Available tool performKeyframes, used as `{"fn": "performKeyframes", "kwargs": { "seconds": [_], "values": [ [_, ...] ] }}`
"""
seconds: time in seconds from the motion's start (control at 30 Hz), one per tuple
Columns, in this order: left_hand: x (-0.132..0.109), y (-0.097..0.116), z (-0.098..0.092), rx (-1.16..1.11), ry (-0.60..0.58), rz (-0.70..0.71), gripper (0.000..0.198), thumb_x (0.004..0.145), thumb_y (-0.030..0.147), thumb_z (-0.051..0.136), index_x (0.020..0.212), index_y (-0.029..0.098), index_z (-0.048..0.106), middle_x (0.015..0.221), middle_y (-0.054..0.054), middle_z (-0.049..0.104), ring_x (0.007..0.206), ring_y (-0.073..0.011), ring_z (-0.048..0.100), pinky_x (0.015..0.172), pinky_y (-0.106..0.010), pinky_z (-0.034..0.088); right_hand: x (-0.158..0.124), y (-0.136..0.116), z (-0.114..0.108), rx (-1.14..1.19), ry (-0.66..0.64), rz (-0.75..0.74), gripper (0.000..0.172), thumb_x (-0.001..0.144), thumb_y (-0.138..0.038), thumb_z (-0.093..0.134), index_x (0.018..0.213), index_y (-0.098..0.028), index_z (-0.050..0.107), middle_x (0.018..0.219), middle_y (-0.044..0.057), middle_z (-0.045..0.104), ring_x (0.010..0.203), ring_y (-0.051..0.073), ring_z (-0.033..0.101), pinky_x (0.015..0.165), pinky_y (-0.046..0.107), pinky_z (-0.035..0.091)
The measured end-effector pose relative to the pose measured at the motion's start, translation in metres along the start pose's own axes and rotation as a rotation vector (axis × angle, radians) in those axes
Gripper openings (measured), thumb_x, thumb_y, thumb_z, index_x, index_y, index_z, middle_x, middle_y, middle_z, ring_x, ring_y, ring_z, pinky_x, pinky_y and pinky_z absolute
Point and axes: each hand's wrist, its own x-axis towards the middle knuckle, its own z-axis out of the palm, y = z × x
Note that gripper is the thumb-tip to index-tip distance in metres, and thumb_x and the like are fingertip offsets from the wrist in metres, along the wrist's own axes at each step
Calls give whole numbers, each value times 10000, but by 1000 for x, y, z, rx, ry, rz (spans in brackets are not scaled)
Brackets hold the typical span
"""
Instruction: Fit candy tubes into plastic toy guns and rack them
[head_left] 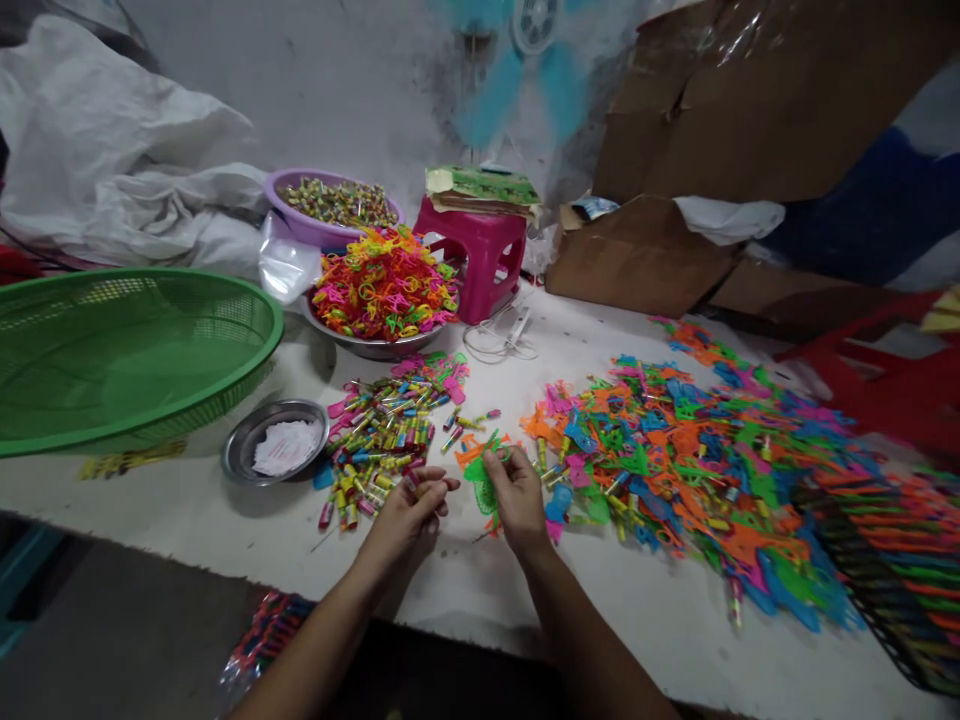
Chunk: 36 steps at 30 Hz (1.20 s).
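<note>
My right hand [516, 492] pinches a green plastic piece [480, 480] over the middle of the white table. Just to its left is my left hand [416, 508], fingers curled together, and what they hold, if anything, is too small to name. Beyond my left hand lies a pile of small yellow, pink and blue tubes [382, 440]. A wide heap of orange, green, blue and pink plastic pieces [675, 440] spreads to the right of my right hand, with some tubes among them. An orange piece [470, 452] lies behind the green one.
At the left are a green basket [225, 375] and a metal bowl [232, 450] with white paper pieces. Behind stand a bowl heaped with colourful pieces [382, 285], a purple basin [281, 215], a pink stool [491, 250] and cardboard boxes [637, 255]. A black rack [862, 570] is at the right.
</note>
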Motion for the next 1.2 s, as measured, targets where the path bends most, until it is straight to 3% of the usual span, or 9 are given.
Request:
{"fn": "performKeyframes", "kwargs": {
  "seconds": [0.27, 0.47, 0.67, 0.8, 0.9, 0.97, 1.03, 1.13, 1.2],
  "values": [
    [1, -5, -2, -160, 102, -81, 339, 562, 264, 747, 866, 157, 642, 691, 2, 619, 627, -94, 582, 585, -190, 464, -15, 5, 13, -150, -35, -108, 239, 804, -389, 483, 692, -198, 393, 551, -72, 314, 461, 67, 312, 416, 180, 252],
    [-1, -9, -5, 82, 60, 111, 264, 632, 295, 690, 837, 134, 652, 684, -21, 624, 618, -110, 566, 561, -203, 429, -16, 7, 13, -181, -6, -101, 250, 806, -402, 477, 688, -202, 384, 534, -75, 310, 449, 68, 304, 406, 179, 248],
    [-7, -10, 13, 233, 26, 187, 240, 673, 306, 643, 830, 125, 659, 644, -15, 623, 546, -102, 524, 548, -217, 413, -19, 6, 22, -207, 105, -161, 243, 823, -390, 444, 683, -206, 369, 572, -60, 365, 487, 81, 363, 455, 192, 314],
    [2, -14, 8, 95, 57, 35, 384, 663, 365, 643, 960, 122, 622, 805, -72, 664, 699, -151, 604, 624, -242, 457, 8, -4, -29, -483, 85, -116, 263, 796, -432, 449, 681, -195, 447, 569, -31, 440, 522, 117, 425, 502, 228, 356],
    [9, -16, -10, 33, 159, -30, 412, 606, 285, 703, 968, 129, 580, 762, -48, 650, 636, -127, 605, 546, -208, 453, 38, -15, -83, -936, 352, -66, 307, 752, -437, 493, 833, -148, 556, 721, 86, 563, 673, 215, 510, 609, 327, 388],
    [12, -17, -18, -18, 185, -73, 388, 602, 211, 707, 949, 134, 551, 666, -9, 617, 529, -92, 573, 468, -177, 423, 51, -19, -95, -1120, 479, -133, 369, 756, -402, 489, 960, -103, 564, 861, 164, 581, 809, 274, 520, 689, 379, 384],
    [13, -20, -18, -75, 165, -163, 345, 628, 165, 680, 935, 139, 525, 636, 3, 601, 471, -74, 552, 419, -158, 400, 57, -15, -77, -1131, 306, -202, 341, 794, -364, 439, 980, -116, 579, 907, 157, 596, 853, 261, 531, 733, 367, 386],
    [13, -25, -9, -136, 78, -301, 261, 678, 130, 628, 911, 143, 513, 674, -17, 618, 485, -73, 573, 417, -148, 414, 60, 3, -13, -1100, -138, -142, 338, 818, -420, 408, 948, -176, 603, 891, 108, 620, 833, 227, 561, 726, 332, 402],
    [14, -25, -6, -168, 43, -327, 216, 697, 119, 609, 889, 147, 514, 692, -21, 627, 512, -79, 593, 451, -155, 445, 61, 18, 27, -1184, -188, -11, 391, 791, -459, 443, 984, -147, 579, 948, 153, 593, 863, 264, 555, 702, 358, 410]
  ]
}}
